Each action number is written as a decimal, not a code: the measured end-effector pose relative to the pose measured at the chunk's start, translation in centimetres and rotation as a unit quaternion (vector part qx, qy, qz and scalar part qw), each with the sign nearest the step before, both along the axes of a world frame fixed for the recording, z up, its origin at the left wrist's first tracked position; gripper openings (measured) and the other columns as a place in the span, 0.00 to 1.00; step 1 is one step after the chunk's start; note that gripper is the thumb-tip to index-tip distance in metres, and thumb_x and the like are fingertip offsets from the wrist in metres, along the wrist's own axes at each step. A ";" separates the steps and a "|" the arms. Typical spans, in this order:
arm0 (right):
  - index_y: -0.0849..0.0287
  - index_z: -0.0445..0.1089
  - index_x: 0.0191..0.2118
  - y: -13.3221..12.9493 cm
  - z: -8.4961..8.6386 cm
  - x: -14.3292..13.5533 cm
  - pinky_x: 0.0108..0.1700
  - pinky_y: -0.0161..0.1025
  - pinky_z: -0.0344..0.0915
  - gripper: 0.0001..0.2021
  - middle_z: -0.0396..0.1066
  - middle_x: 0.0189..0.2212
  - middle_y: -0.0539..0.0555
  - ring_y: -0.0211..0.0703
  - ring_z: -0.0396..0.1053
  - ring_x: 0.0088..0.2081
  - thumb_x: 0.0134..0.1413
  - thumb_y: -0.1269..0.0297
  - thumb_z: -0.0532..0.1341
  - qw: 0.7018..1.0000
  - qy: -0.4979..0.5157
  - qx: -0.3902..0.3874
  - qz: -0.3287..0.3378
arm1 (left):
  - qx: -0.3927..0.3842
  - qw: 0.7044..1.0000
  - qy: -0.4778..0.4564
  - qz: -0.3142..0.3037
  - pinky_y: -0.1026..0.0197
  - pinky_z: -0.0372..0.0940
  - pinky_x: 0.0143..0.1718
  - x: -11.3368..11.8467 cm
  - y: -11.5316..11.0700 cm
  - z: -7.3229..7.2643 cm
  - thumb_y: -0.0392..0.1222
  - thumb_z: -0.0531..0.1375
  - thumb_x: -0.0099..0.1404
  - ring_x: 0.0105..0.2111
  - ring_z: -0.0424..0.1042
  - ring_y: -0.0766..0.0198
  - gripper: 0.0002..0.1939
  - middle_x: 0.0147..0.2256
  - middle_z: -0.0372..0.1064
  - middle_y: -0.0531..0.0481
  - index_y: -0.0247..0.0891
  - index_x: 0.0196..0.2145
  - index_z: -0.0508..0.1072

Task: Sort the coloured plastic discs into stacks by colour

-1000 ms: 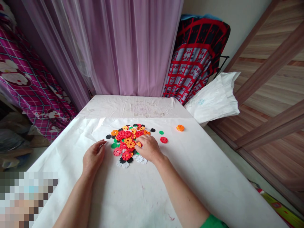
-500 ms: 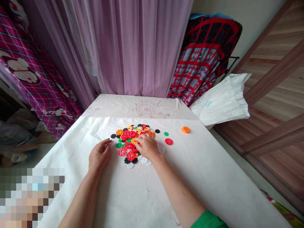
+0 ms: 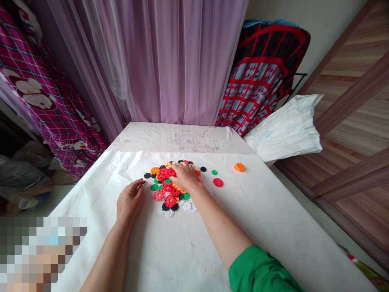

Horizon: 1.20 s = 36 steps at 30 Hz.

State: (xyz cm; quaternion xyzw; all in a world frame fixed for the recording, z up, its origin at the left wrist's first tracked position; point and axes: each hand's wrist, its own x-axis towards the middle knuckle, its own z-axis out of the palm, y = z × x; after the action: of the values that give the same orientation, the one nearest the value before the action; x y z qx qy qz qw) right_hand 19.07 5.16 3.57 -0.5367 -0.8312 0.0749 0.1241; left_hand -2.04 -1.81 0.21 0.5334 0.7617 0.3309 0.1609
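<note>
The fingers of the right hand (image 3: 184,177) were bent over the upper right part of a heap of flat, notched plastic discs (image 3: 166,174) in red, orange, green, black and white; whether they gripped one could not be told. The fingers of the left hand (image 3: 130,198) were loosely curved and partly open, with nothing visible in them, just beside the heap's left edge.

Right of the right fingers lay a small black disc (image 3: 203,169), a green disc (image 3: 214,172) and a red notched disc (image 3: 218,182), with some orange discs (image 3: 239,167) farther out. Under both hands spread a white, lightly creased table covering (image 3: 261,227), faintly marked in red nearer than the fingers. Beyond the fingertips, the table's far end showed a paler strip with a faded print (image 3: 188,138).

Past that hung a mauve pleated curtain (image 3: 176,61). Far to the left of the fingers was magenta checked fabric with cartoon figures (image 3: 36,93); to their far right were a red, black and grey patterned cloth (image 3: 252,81), a crumpled white bag (image 3: 285,129) and wood-grain panels (image 3: 349,105).
</note>
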 end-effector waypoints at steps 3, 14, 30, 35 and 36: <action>0.53 0.69 0.52 0.1 -0.4 0.0 0.53 0.48 0.57 0.17 0.74 0.48 0.55 0.51 0.63 0.53 0.56 0.63 0.61 1.000 0.001 0.002 -0.002 | 0.008 1.000 0.004 -0.008 0.58 0.69 0.45 0.0 0.1 -0.2 0.44 0.54 0.62 0.47 0.75 0.57 0.16 0.50 0.76 0.52 0.47 0.42 0.79; 0.54 0.69 0.54 -1.8 -0.4 11.5 0.54 0.43 0.63 0.21 0.75 0.50 0.55 0.48 0.70 0.50 0.54 0.63 0.62 0.977 0.122 0.070 -0.161 | 0.023 1.000 0.011 -0.007 0.58 0.69 0.43 -0.2 0.2 -0.2 0.45 0.54 0.62 0.45 0.76 0.56 0.15 0.47 0.78 0.52 0.47 0.40 0.80; 0.48 0.72 0.49 -4.7 -1.9 17.3 0.45 0.37 0.64 0.16 0.77 0.42 0.51 0.46 0.72 0.46 0.52 0.60 0.63 0.974 0.042 -0.017 -0.220 | 0.017 0.999 0.017 -0.022 0.58 0.69 0.42 -0.4 0.3 -0.2 0.47 0.54 0.61 0.47 0.75 0.55 0.16 0.50 0.77 0.51 0.46 0.41 0.79; 0.49 0.72 0.50 -4.7 -2.0 17.2 0.46 0.36 0.63 0.17 0.76 0.46 0.52 0.46 0.71 0.48 0.53 0.60 0.62 0.976 0.029 -0.030 -0.213 | 0.018 1.000 0.013 -0.019 0.58 0.69 0.42 -0.4 0.3 -0.1 0.47 0.54 0.61 0.46 0.75 0.55 0.15 0.49 0.77 0.51 0.46 0.40 0.79; 0.50 0.72 0.49 -4.7 -2.1 17.3 0.45 0.36 0.63 0.16 0.76 0.46 0.52 0.46 0.71 0.47 0.52 0.61 0.63 0.976 0.031 -0.030 -0.213 | 0.017 1.000 0.013 -0.019 0.58 0.69 0.42 -0.4 0.3 -0.1 0.46 0.54 0.61 0.46 0.76 0.55 0.15 0.49 0.77 0.51 0.46 0.40 0.79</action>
State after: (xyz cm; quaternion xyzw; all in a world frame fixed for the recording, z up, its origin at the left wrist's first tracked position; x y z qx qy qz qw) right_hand 36.34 0.42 1.44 -0.7020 -0.6913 0.0887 0.1467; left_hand -2.40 -1.48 0.11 0.5548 0.7474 0.3341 0.1481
